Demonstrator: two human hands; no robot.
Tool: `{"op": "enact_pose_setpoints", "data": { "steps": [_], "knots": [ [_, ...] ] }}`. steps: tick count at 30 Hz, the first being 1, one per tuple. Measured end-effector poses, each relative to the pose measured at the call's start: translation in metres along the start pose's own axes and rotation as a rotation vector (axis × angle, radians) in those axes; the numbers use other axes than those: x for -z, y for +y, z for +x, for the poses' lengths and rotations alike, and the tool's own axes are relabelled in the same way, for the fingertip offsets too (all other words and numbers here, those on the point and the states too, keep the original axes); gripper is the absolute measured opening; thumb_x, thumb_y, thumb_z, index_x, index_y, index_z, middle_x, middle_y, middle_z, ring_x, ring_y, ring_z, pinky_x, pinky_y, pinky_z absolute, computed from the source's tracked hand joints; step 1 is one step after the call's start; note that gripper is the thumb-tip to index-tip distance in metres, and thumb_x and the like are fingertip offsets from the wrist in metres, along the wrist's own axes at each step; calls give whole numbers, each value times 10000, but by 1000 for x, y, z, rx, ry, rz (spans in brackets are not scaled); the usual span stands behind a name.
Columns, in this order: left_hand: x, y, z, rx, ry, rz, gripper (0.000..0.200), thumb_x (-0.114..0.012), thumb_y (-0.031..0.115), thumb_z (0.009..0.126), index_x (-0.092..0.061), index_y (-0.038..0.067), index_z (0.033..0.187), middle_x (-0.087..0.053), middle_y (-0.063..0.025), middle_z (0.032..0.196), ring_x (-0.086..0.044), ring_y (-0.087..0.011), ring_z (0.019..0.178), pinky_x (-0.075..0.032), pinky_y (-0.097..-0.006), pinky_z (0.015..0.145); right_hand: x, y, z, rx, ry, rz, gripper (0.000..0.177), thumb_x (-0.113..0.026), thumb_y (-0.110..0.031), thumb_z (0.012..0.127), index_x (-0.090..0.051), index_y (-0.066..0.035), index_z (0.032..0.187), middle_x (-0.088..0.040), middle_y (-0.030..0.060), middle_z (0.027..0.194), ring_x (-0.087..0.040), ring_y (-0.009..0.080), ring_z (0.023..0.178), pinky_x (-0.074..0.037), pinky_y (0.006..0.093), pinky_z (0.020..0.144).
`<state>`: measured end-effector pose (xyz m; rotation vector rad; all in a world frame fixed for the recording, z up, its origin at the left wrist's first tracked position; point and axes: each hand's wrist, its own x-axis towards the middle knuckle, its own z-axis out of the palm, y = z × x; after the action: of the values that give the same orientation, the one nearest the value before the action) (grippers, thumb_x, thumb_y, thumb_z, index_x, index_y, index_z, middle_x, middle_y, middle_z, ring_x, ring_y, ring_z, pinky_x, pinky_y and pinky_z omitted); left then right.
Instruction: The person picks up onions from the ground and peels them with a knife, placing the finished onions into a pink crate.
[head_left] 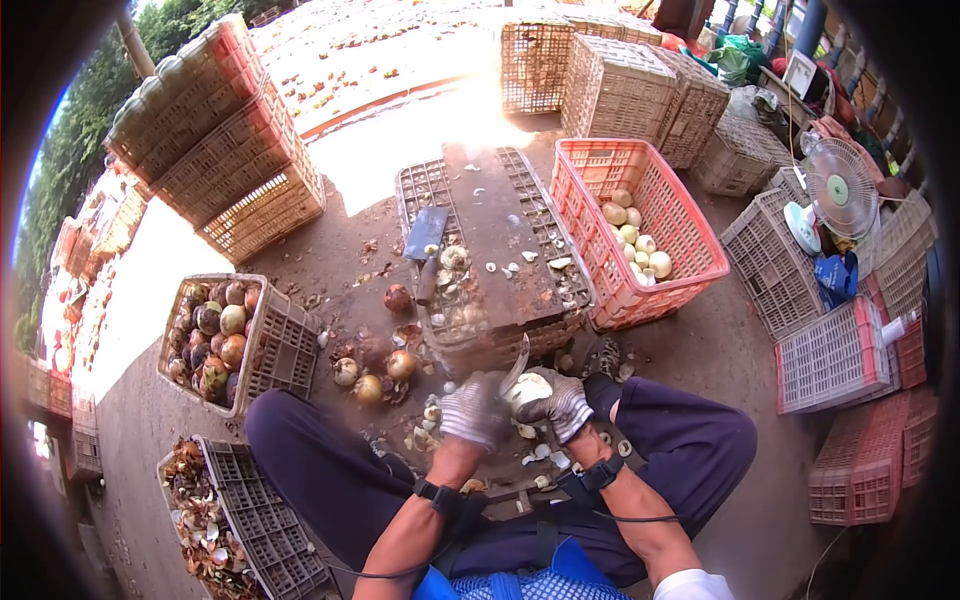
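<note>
The person sits low with knees apart in dark blue trousers [330, 470], both hands in grey knitted gloves and held close together just in front of the lap. The right hand [562, 403] is closed around a pale, peeled round bulb [530, 388], which sits between the two hands above the floor, just short of the near edge of the desk. The left hand [475, 410] is curled into a fist. A short steel-bladed knife [517, 362] rises from its inner side, tilted and touching the bulb. The handle is hidden in the glove, so the grip is only apparent. A dark band sits on each wrist.

The desk [495, 235] is a brown wooden board laid over an upturned grey plastic crate. White skin scraps are scattered on it, and a dark broad-bladed cleaver [426, 236] lies at its left edge. Just right of the desk stands a red plastic lattice crate [600, 165] holding a few white peeled bulbs [636, 232]. To the left, a grey plastic crate [285, 345] is filled with brown and purplish unpeeled bulbs [215, 335], and a few loose brown bulbs [372, 384] lie on the concrete floor between it and the desk. Beside the left knee, another grey crate [265, 530] holds dry brown peelings [188, 495].
</note>
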<state>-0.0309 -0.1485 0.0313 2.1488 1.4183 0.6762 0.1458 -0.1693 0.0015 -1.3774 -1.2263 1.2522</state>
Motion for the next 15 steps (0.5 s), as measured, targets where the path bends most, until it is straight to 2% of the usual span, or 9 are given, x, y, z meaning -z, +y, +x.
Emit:
{"op": "enact_pose_setpoints", "data": {
  "steps": [5, 8, 11, 14, 15],
  "knots": [
    [-3, -4, -1, -93, 68, 25, 301, -599, 120, 753, -597, 94, 1053, -613, -162, 905, -609, -368, 832, -485, -481, 712, 0, 7, 2, 29, -23, 93, 459, -858, -233, 630, -672, -52, 1009, -697, 88, 959, -669, 189, 829, -543, 319, 769],
    [-6, -5, 1, -108, 71, 37, 275, -584, 116, 759, -593, 89, 1033, -610, -159, 894, -607, -363, 825, -479, -483, 704, 2, 3, 0, 47, 6, 6, 460, -854, -227, 626, -671, -49, 1008, -692, 89, 945, -669, 203, 826, -542, 323, 764],
    [-3, -3, 4, -111, 66, 33, 234, -573, 113, 764, -593, 79, 995, -608, -166, 882, -606, -367, 817, -477, -487, 699, 1, 8, 0, -39, 24, 103, 597, -818, -66, 526, -658, -5, 1099, -686, 55, 980, -628, 144, 866, -511, 285, 813],
    [-7, -5, 8, -86, 12, 32, 183, -568, 128, 776, -607, 77, 947, -612, -170, 876, -611, -369, 827, -478, -487, 700, 4, 3, -1, 137, 11, -165, 574, -790, -51, 551, -653, 6, 1106, -687, 58, 989, -627, 155, 870, -509, 291, 818],
    [-7, -7, 10, -67, -9, 39, 167, -568, 135, 780, -613, 78, 930, -615, -170, 876, -613, -369, 832, -479, -486, 702, 5, 6, 0, 141, 1, -133, 572, -784, -50, 556, -649, 14, 1108, -687, 64, 987, -631, 163, 876, -509, 295, 822]
  ]
}}
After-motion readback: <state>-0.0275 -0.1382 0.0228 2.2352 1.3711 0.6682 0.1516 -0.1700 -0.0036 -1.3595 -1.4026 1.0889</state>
